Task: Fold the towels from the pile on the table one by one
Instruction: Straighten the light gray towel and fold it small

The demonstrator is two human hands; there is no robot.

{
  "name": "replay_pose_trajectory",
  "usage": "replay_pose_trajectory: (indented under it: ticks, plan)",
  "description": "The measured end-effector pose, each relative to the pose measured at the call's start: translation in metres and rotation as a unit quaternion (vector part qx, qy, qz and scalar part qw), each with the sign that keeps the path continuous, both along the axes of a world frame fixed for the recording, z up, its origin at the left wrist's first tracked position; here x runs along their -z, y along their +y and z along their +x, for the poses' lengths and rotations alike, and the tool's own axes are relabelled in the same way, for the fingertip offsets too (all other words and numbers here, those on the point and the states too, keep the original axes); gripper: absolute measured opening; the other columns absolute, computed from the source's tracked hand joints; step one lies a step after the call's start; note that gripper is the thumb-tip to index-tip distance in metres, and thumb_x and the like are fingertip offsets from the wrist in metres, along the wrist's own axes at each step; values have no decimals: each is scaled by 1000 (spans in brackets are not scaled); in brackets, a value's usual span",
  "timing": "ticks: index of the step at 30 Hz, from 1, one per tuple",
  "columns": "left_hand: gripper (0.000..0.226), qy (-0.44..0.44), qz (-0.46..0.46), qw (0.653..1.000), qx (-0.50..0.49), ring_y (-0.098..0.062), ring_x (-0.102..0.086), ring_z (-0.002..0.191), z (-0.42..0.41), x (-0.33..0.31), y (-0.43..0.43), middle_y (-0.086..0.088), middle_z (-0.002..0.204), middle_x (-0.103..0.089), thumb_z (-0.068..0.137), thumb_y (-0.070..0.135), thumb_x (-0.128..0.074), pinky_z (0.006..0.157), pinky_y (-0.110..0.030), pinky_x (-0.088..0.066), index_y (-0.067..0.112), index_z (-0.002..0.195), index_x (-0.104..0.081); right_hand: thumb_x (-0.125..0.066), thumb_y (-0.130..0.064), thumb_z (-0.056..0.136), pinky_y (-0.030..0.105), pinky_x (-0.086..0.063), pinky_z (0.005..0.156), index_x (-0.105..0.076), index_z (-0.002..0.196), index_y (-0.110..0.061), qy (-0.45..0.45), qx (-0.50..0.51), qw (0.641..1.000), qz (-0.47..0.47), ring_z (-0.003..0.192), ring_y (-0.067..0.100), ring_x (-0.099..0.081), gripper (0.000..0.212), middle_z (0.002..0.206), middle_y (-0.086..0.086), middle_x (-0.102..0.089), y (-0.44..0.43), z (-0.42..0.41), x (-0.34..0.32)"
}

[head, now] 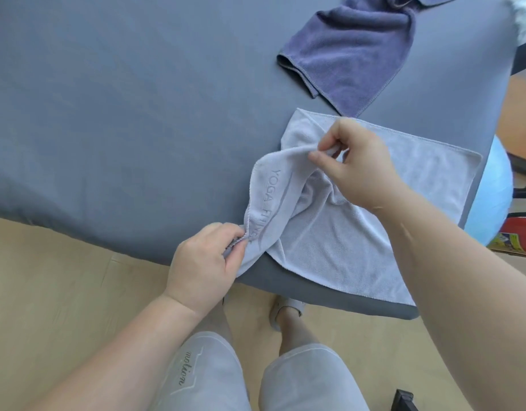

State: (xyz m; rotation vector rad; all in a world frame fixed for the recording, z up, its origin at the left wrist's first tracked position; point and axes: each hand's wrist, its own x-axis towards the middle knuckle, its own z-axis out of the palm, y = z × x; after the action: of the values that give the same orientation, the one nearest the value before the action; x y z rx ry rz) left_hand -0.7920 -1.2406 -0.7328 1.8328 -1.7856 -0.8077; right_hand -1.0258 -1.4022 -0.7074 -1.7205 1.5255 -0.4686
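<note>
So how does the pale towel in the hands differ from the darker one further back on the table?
Colour: the pale towel is light lilac-grey, the darker towel blue-purple. Handling: the left hand and right hand pinch the pale towel's lifted edge; the darker towel lies untouched and rumpled. Marking: the pale towel shows embossed YOGA lettering; none shows on the darker towel. Both rest on the grey table.

Pale blue ball (pixel 496 191) at right, red-and-yellow package (pixel 520 232) just beside it, light wooden floor (pixel 63 277), black object (pixel 404 400) bottom right
</note>
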Motion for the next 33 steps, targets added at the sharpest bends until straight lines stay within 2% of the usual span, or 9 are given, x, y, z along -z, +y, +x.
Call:
replay_pose_trajectory:
  ticks: [3, 7, 10, 13, 16, 21, 25, 29, 33]
  plan:
    - [14, -22, 33, 999, 32, -17, -55, 63, 3, 6, 1, 8, 70, -58, 88, 33, -55, 55, -37, -50, 22, 85, -62, -72, -41, 89, 25, -46, 78, -62, 95, -27, 49, 14, 997, 61, 86, 8, -57, 18, 81, -14, -62, 0, -1, 8]
    - [7, 4, 82, 997, -8, -12, -49, 61, 5, 7, -3, 10, 65, -52, 84, 29, -63, 57, -31, -46, 23, 81, -63, -66, -38, 89, 40, -37, 96, -66, 112, -34, 238, -69, 968, 32, 108, 22, -49, 24, 82, -17, -65, -15, 14, 5]
    - [9, 32, 101, 993, -50, -16, -53, 62, 12, 3, -9, 6, 63, -56, 84, 28, -65, 58, -37, -48, 22, 79, -63, -62, -29, 87, 36, -37, 86, -70, 106, -32, 353, -175, 918, 36, 103, 24, -53, 20, 94, -10, -69, -34, 36, -1]
    - [12, 49, 116, 989, -78, -15, -53, 61, 26, -2, -16, 5, 64, -58, 87, 21, -71, 59, -38, -49, 23, 78, -64, -64, -25, 85, 28, -34, 59, -61, 71, -26, 407, -218, 884, 74, 71, 21, -54, 14, 77, -1, -59, -47, 53, -8]
    - [17, 90, 167, 976, -108, -12, -50, 57, 42, -3, -23, 4, 65, -59, 87, 18, -74, 59, -34, -48, 26, 76, -65, -62, -13, 82, 26, -24, 48, -43, 54, -24, 407, -197, 886, 107, 57, 18, -41, 35, 68, -1, -42, -51, 69, -7]
    - [12, 150, 272, 943, -119, -17, -52, 58, 64, 1, -35, -7, 72, -64, 89, 23, -72, 64, -44, -54, 26, 79, -66, -54, -5, 82, 27, -33, 54, -64, 82, -16, 392, -144, 906, 62, 77, 28, -55, 14, 86, 3, -58, -48, 79, 0]
    - [8, 172, 264, 939, -136, -34, -60, 72, 78, -13, -41, -7, 76, -67, 92, 22, -69, 67, -44, -55, 25, 84, -67, -55, -19, 91, 34, -38, 63, -61, 95, -23, 297, -45, 954, -25, 83, 28, -55, 9, 84, 0, -57, -60, 104, -25]
    - [9, 163, 240, 942, -166, -34, -63, 74, 103, -19, -54, -7, 78, -68, 93, 22, -67, 70, -44, -54, 23, 85, -67, -50, -23, 94, 38, -46, 66, -57, 104, -19, 214, -50, 974, -62, 81, 32, -56, 13, 86, 3, -65, -88, 165, -31]
    - [10, 101, 199, 951, -214, -25, -62, 71, 136, -8, -69, -7, 76, -67, 94, 24, -66, 69, -39, -52, 23, 83, -64, -50, -28, 97, 37, -50, 81, -51, 123, -23, 120, -75, 990, -12, 101, 29, -61, 26, 112, -1, -68, -96, 214, -5]
